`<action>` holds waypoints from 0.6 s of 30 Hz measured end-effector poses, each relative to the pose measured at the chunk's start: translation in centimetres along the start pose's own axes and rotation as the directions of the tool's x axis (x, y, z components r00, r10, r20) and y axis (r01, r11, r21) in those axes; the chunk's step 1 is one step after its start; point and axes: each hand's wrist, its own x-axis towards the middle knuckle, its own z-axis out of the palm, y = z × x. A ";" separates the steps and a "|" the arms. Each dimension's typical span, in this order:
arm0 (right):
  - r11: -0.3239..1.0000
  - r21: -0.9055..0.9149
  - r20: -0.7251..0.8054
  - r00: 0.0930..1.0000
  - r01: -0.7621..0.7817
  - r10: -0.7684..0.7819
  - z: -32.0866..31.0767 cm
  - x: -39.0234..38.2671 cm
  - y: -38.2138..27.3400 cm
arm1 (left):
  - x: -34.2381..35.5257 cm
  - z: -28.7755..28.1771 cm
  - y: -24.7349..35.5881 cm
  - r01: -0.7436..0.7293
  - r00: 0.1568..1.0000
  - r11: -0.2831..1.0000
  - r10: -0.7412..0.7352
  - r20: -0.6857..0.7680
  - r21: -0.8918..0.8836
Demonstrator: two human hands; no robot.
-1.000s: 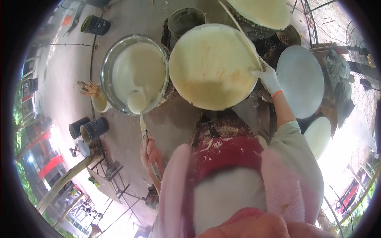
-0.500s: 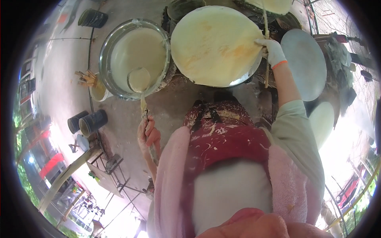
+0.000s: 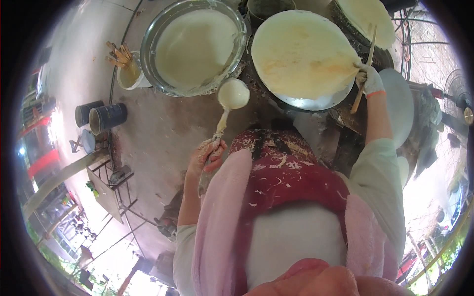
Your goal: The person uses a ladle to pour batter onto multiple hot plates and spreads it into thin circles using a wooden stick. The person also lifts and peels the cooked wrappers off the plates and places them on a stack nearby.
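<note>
My left hand (image 3: 207,157) is closed around the handle of a ladle (image 3: 233,94), whose bowl holds pale batter beside a wide metal basin (image 3: 148,69) of batter (image 3: 195,52). My gloved right hand (image 3: 371,81) pinches the right edge of a thin, pale pancake (image 3: 301,54) on a round griddle. A thin wooden stick (image 3: 357,102) runs along the same hand; its fingers appear to hold it too. At the near edge, bare shiny griddle (image 3: 305,102) shows below the pancake.
Another round pale sheet (image 3: 368,19) lies at the far right. A pale round disc (image 3: 395,103) stands beyond my right forearm. Left of the basin, a white bucket (image 3: 131,76) holds several sticks. Two dark cylinders (image 3: 107,118) are at the left, and a fan (image 3: 459,93) at the far right.
The ladle has come out from over the basin toward the griddle, carrying batter. More bare griddle shows at the near edge of the pancake. The stick now tilts, and the whole view has shifted.
</note>
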 end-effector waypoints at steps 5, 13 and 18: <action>0.999 -0.036 -0.039 0.999 0.014 -0.015 -1.0 -0.5 0.5 | 1.0 -0.2 -0.8 0.097 0.992 0.976 -0.110 0.056 0.195; 0.991 -0.133 -0.100 0.995 -0.002 -0.011 -0.8 -0.4 0.1 | 6.8 -1.1 -3.8 -0.070 0.946 0.892 -0.082 0.312 0.446; 0.936 -0.303 -0.011 0.981 0.179 -0.191 -2.7 -2.2 1.6 | 8.2 2.2 -2.7 0.105 0.925 0.931 -0.221 0.309 0.351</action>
